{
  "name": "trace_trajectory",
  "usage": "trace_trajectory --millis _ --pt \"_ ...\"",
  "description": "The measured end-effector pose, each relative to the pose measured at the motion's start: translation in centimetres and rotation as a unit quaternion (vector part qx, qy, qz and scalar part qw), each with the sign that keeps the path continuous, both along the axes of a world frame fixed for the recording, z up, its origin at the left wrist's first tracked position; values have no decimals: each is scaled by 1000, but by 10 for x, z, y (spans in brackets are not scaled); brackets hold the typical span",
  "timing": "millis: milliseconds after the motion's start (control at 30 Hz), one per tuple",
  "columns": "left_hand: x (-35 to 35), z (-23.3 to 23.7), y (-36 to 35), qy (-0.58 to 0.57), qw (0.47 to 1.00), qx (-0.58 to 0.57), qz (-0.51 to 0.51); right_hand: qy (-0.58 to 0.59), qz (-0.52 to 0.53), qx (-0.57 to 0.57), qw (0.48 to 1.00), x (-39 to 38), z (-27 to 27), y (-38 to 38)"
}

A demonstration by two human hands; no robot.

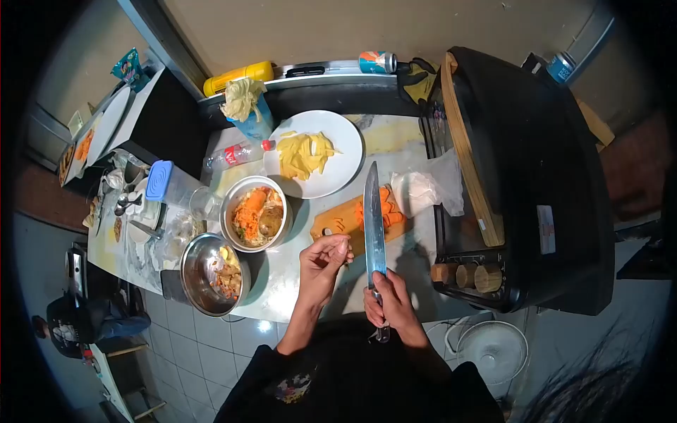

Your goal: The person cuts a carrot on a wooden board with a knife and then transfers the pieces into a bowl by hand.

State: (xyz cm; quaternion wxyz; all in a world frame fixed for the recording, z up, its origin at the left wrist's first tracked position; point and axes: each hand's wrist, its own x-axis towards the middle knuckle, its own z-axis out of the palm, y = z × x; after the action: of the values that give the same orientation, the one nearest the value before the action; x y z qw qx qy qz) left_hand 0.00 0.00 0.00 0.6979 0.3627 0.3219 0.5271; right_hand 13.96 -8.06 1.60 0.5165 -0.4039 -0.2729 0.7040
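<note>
My right hand point(390, 299) is wrapped round the handle of a large kitchen knife point(374, 233), its blade pointing away from me over the cutting board. My left hand point(324, 266) is beside the blade with thumb and fingertips pressed together; anything between them is too small to make out. Under the knife lies a wooden cutting board point(326, 220) with cut orange carrot pieces point(389, 209) on it. Right of the board sits a white plastic bag point(419, 190).
A white plate point(350, 158) holds yellow strips. To the left stand a white pot point(285, 233) of shredded orange vegetable and a steel bowl point(185, 271) of scraps. A plastic bottle point(236, 155) lies behind. A black cabinet point(543, 176) borders the right; a person point(77, 317) sits far left.
</note>
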Motion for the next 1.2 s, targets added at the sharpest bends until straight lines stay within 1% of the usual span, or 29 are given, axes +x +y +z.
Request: trace_trajectory --millis 67,100,167,200,267,300,367,400,467,600,700,767,800,867,900,967,1000,1033,1067,1100,1133,1167,1200 --pt "0 0 0 3 1000 -4 3 28 25 -25 999 0 -2 0" --pt "-4 1 1 10 1000 -2 2 34 25 -23 999 -4 -1 1" --pt "-4 0 1 41 999 8 5 83 20 -59 995 -1 4 1" --pt "-3 0 1 39 999 8 5 82 19 -59 995 1 6 2" --pt "-2 0 1 66 998 10 1 156 30 -68 985 5 9 4" --pt "-2 -1 1 66 998 10 1 156 30 -67 985 6 9 5" --pt "-2 -3 2 72 997 3 -17 218 53 -79 971 9 6 6" --pt "-1 -3 2 72 997 2 -18 218 53 -79 971 10 5 6" --pt "0 -3 3 70 997 -7 -27 256 62 -103 959 12 1 7" --pt "-2 -6 4 60 997 -25 -30 252 68 -105 960 12 -4 9" --pt "-4 -7 4 35 998 -37 -38 233 72 -108 964 11 -5 10" --pt "-4 -6 4 25 998 -43 -36 187 55 -99 976 10 -3 10" --pt "-5 -7 4 25 998 -43 -35 186 56 -99 976 9 -3 10" --pt "-6 -8 4 54 997 -40 -37 47 17 -114 992 6 -5 10" --pt "-7 -9 6 54 997 -40 -37 47 18 -114 992 6 -10 10" --pt "-10 -16 10 103 994 -31 -38 -121 -20 -57 991 7 -23 11" --pt "-11 -20 14 102 994 -32 -38 -134 -25 -56 989 9 -27 11" --pt "-11 -25 20 200 979 14 -31 -134 -24 -57 989 11 -31 12" --pt "-12 -31 25 296 953 60 -25 -161 -27 -59 985 12 -36 12" --pt "-13 -38 31 296 953 60 -24 -189 -30 -60 980 14 -43 12" --pt "-13 -45 37 359 928 98 -27 -215 -24 -53 975 16 -53 11" --pt "-12 -51 42 419 897 135 -29 -215 -24 -55 975 16 -59 9" --pt "-10 -54 46 442 882 162 -22 -233 -16 -68 970 16 -65 8"
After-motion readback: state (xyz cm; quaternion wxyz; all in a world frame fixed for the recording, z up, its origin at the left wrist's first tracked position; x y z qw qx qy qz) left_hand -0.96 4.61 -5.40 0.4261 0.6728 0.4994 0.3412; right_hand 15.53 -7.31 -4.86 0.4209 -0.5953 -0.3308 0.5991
